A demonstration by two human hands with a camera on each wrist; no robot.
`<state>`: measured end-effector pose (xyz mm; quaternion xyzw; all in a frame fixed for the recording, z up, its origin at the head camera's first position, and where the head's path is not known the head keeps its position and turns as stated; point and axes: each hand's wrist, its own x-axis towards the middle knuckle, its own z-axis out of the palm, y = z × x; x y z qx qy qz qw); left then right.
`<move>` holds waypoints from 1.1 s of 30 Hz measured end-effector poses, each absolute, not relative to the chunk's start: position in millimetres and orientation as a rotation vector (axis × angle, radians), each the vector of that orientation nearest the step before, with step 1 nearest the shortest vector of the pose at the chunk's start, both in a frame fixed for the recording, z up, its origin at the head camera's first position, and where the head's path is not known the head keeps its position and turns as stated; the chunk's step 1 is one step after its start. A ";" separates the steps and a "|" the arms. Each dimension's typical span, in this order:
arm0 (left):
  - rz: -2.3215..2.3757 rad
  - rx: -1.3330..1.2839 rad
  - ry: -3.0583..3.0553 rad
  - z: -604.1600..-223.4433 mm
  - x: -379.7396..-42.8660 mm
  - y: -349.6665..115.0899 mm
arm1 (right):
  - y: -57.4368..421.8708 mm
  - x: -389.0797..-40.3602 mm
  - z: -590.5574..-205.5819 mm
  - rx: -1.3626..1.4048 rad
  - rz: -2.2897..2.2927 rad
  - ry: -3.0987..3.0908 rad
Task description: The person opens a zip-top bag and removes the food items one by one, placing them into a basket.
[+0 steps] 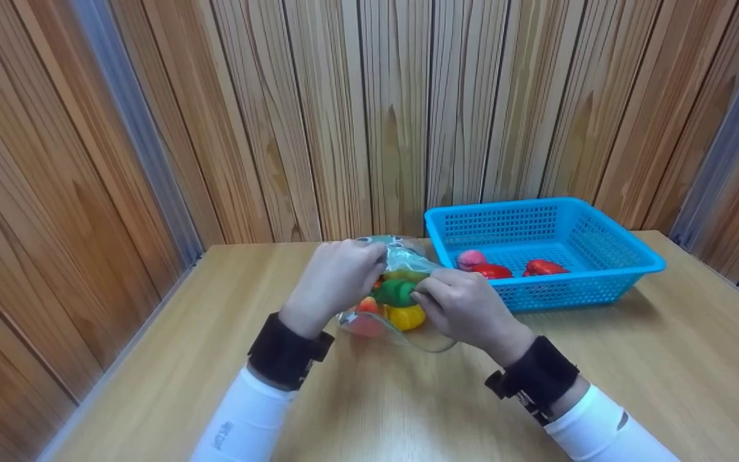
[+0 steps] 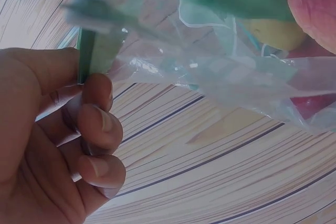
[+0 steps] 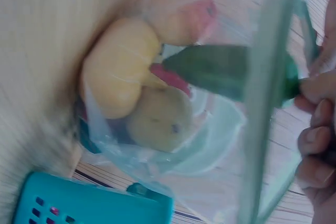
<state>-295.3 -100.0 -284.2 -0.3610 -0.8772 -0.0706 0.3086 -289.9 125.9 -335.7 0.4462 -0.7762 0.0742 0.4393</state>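
Note:
A clear zip bag (image 1: 403,256) with a green closure strip sits upright on the table, its mouth turned toward me. My left hand (image 1: 337,279) pinches the rim at the bag's left side. With thumb and fingertips my right hand (image 1: 466,308) pinches the end of a green tapered vegetable (image 3: 210,72), most of which lies inside the bag. Around its tip are a yellow lobed piece (image 1: 406,317), a brownish-yellow round fruit (image 3: 161,119) and a red-and-orange fruit (image 3: 194,19). The plastic and both hands partly cover these pieces.
A blue perforated basket (image 1: 565,298) stands just right of the bag, near the wooden wall (image 1: 395,128). In it lie a pink round piece (image 1: 471,258) and two red pieces, one beside the pink and another red piece (image 1: 544,267) farther right. Wooden table (image 1: 356,410) extends in front.

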 end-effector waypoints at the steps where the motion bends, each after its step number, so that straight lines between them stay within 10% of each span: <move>1: -0.190 -0.955 -2.318 -284.5 -295.6 -99.7 | 127.3 -289.3 -333.3 1.123 0.207 -1.897; 33: -0.251 -0.862 -2.550 -284.2 -309.2 -109.6 | 161.7 -312.0 -319.4 0.674 0.573 -1.493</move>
